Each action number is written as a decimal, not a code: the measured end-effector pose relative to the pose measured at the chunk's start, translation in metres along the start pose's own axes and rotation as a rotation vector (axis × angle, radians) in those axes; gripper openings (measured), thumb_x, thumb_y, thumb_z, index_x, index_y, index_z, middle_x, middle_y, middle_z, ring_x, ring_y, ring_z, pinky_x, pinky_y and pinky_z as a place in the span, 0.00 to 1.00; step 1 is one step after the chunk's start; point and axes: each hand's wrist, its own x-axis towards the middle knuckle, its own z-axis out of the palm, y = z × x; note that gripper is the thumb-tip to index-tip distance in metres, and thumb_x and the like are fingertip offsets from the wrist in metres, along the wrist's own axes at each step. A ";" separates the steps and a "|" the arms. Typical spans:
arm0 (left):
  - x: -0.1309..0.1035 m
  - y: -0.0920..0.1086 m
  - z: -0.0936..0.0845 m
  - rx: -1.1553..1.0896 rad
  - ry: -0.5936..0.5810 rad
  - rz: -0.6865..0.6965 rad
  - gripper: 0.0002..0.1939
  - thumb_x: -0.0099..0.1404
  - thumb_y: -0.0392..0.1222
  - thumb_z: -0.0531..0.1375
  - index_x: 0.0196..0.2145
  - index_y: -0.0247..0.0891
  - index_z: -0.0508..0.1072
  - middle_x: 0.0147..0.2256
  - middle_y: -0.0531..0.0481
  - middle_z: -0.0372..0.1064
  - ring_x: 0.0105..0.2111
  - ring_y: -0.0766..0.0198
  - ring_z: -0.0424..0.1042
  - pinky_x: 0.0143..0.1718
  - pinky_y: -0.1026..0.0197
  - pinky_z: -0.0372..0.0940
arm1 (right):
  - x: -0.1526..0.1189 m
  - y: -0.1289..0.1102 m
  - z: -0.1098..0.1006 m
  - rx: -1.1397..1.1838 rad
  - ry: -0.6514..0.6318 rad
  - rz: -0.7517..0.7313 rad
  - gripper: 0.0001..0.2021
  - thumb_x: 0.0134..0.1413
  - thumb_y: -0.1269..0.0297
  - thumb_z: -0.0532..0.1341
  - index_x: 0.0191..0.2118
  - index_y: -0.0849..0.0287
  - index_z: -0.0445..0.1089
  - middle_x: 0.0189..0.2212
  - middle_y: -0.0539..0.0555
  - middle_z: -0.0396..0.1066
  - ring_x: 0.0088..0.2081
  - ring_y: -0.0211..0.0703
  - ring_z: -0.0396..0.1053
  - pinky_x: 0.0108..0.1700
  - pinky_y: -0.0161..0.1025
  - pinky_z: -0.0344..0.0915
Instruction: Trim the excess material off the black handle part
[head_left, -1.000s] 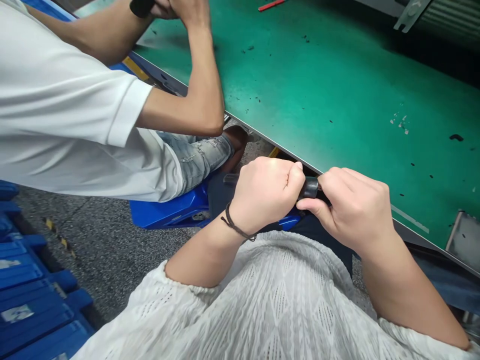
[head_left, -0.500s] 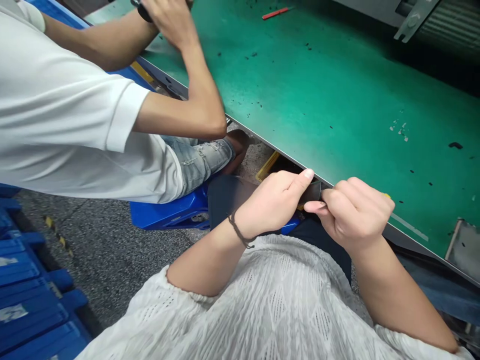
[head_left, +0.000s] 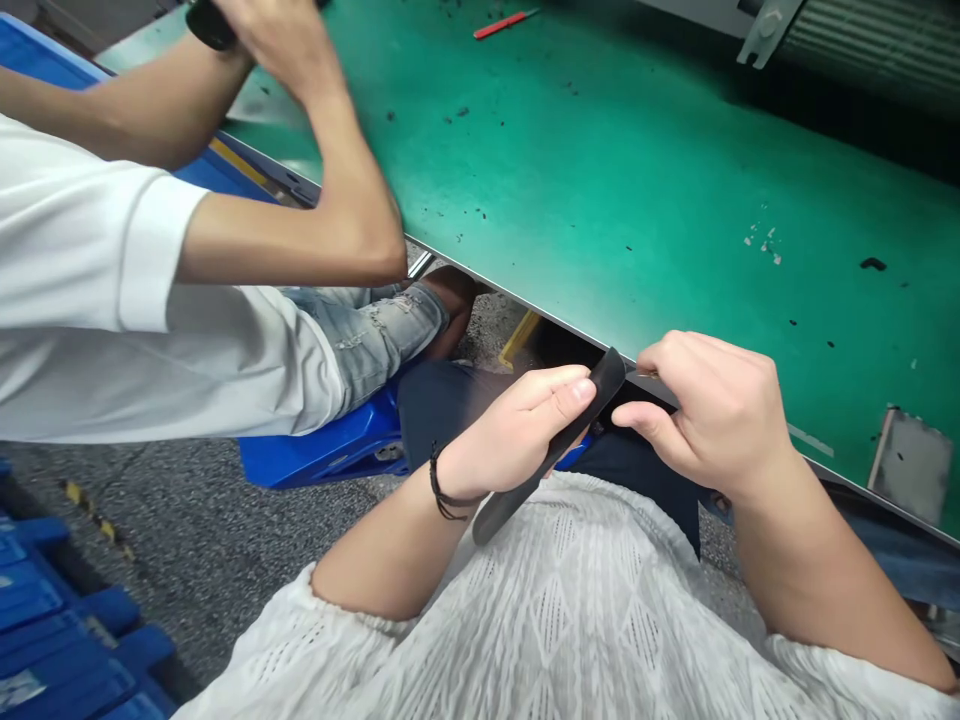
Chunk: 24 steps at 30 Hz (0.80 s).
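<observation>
Strip [head_left: 551, 455], black and rubbery, runs slantwise between my two hands, just short of the counter [head_left: 675, 200] edge and above my lap. My left hand [head_left: 517, 430] has its grip closed around the middle of it, thumb laid along the top face near the upper end, while the lower end sticks out free below my wrist, over my white top. My right hand [head_left: 709, 410] has its grip pinched together at the upper tip, thumb and forefinger meeting there; whether they truly clamp the strip or something small beside it, I cannot tell. To do this well, I judge, the left should keep the strip steady and flat while the right works only at the tip, with small pulls so the soft stuff does not twist or slip. The strip looks thin, flat, matte, with rounded ends and a slight bend. Beyond my grip, the green counter is speckled with dark crumbs. Further left, a co-worker's arm [head_left: 300, 235] in a white sleeve rests near the edge, and a red pen [head_left: 501, 22] lies far off.
</observation>
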 end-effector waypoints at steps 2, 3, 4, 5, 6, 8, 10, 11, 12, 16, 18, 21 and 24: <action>-0.001 0.001 0.002 0.014 0.006 -0.006 0.24 0.78 0.57 0.53 0.30 0.36 0.65 0.21 0.57 0.60 0.20 0.73 0.56 0.23 0.64 0.51 | 0.005 -0.003 0.000 -0.054 -0.016 -0.004 0.27 0.74 0.40 0.51 0.32 0.58 0.66 0.25 0.50 0.65 0.28 0.40 0.62 0.30 0.40 0.51; -0.001 0.001 0.003 0.021 0.011 -0.009 0.24 0.78 0.57 0.53 0.29 0.36 0.64 0.21 0.57 0.60 0.20 0.73 0.55 0.23 0.64 0.50 | 0.007 -0.005 0.000 -0.078 -0.019 -0.009 0.28 0.74 0.40 0.49 0.31 0.57 0.66 0.25 0.50 0.65 0.27 0.40 0.61 0.29 0.40 0.50; -0.002 0.000 0.003 0.027 0.018 -0.011 0.25 0.78 0.57 0.54 0.29 0.37 0.63 0.21 0.57 0.59 0.20 0.73 0.55 0.23 0.64 0.50 | 0.009 -0.006 0.000 -0.104 -0.020 -0.014 0.28 0.75 0.40 0.49 0.30 0.57 0.65 0.24 0.50 0.63 0.27 0.40 0.59 0.29 0.40 0.49; -0.002 0.000 0.004 0.029 0.025 -0.013 0.25 0.78 0.58 0.54 0.29 0.37 0.63 0.21 0.57 0.59 0.20 0.73 0.54 0.22 0.64 0.49 | 0.011 -0.008 -0.001 -0.132 -0.017 -0.021 0.29 0.75 0.40 0.48 0.29 0.57 0.64 0.23 0.49 0.62 0.26 0.39 0.57 0.29 0.40 0.47; -0.003 -0.001 0.004 0.027 0.031 -0.015 0.25 0.77 0.58 0.54 0.29 0.37 0.63 0.21 0.57 0.59 0.20 0.73 0.54 0.22 0.63 0.49 | 0.012 -0.009 -0.001 -0.162 -0.011 -0.030 0.29 0.75 0.40 0.49 0.28 0.57 0.64 0.23 0.49 0.60 0.26 0.39 0.55 0.28 0.40 0.46; -0.003 -0.002 0.005 0.015 0.043 -0.018 0.25 0.77 0.60 0.54 0.30 0.36 0.64 0.21 0.57 0.59 0.20 0.73 0.54 0.22 0.64 0.49 | 0.013 -0.010 -0.002 -0.222 0.012 -0.050 0.29 0.74 0.40 0.51 0.26 0.56 0.62 0.22 0.48 0.58 0.25 0.39 0.52 0.28 0.40 0.43; -0.003 -0.004 0.007 -0.005 0.058 -0.016 0.25 0.77 0.60 0.54 0.31 0.36 0.65 0.21 0.57 0.59 0.20 0.73 0.54 0.22 0.64 0.49 | 0.012 -0.011 -0.001 -0.280 0.049 -0.068 0.29 0.74 0.41 0.52 0.25 0.57 0.61 0.22 0.48 0.56 0.25 0.39 0.50 0.27 0.41 0.41; -0.002 -0.005 0.008 -0.018 0.069 -0.012 0.25 0.77 0.60 0.54 0.31 0.36 0.65 0.21 0.57 0.60 0.20 0.73 0.54 0.22 0.64 0.49 | 0.012 -0.011 0.000 -0.307 0.070 -0.075 0.29 0.74 0.41 0.52 0.24 0.57 0.61 0.21 0.48 0.55 0.25 0.39 0.49 0.27 0.41 0.41; -0.001 -0.005 0.009 -0.036 0.082 -0.005 0.26 0.76 0.61 0.55 0.30 0.36 0.65 0.22 0.57 0.60 0.20 0.74 0.55 0.22 0.65 0.50 | 0.010 -0.011 0.002 -0.333 0.089 -0.078 0.30 0.73 0.41 0.53 0.24 0.57 0.61 0.21 0.48 0.54 0.25 0.40 0.49 0.27 0.41 0.41; 0.003 -0.008 0.012 -0.122 0.106 0.003 0.26 0.76 0.61 0.55 0.29 0.36 0.64 0.21 0.56 0.60 0.20 0.73 0.58 0.22 0.66 0.52 | 0.004 -0.012 0.012 -0.370 0.160 -0.050 0.29 0.72 0.42 0.56 0.23 0.57 0.59 0.20 0.48 0.53 0.26 0.40 0.47 0.28 0.41 0.41; 0.004 -0.009 0.012 -0.127 0.105 0.000 0.26 0.76 0.61 0.55 0.29 0.36 0.64 0.20 0.57 0.60 0.19 0.74 0.57 0.22 0.66 0.51 | 0.003 -0.013 0.013 -0.261 0.165 -0.005 0.27 0.71 0.45 0.60 0.23 0.57 0.60 0.20 0.48 0.55 0.26 0.39 0.49 0.28 0.41 0.43; 0.003 -0.008 0.011 -0.091 0.080 -0.016 0.27 0.76 0.62 0.54 0.29 0.37 0.63 0.20 0.57 0.59 0.19 0.73 0.56 0.21 0.65 0.50 | 0.005 -0.010 0.007 0.138 0.066 0.091 0.21 0.72 0.54 0.62 0.26 0.58 0.63 0.22 0.47 0.59 0.26 0.36 0.56 0.30 0.38 0.51; 0.001 -0.008 0.007 -0.023 -0.119 0.013 0.27 0.73 0.63 0.57 0.28 0.37 0.62 0.21 0.57 0.55 0.21 0.73 0.53 0.23 0.65 0.49 | 0.004 0.002 0.000 0.433 0.021 0.232 0.17 0.73 0.61 0.61 0.28 0.57 0.67 0.22 0.45 0.62 0.24 0.33 0.59 0.28 0.34 0.56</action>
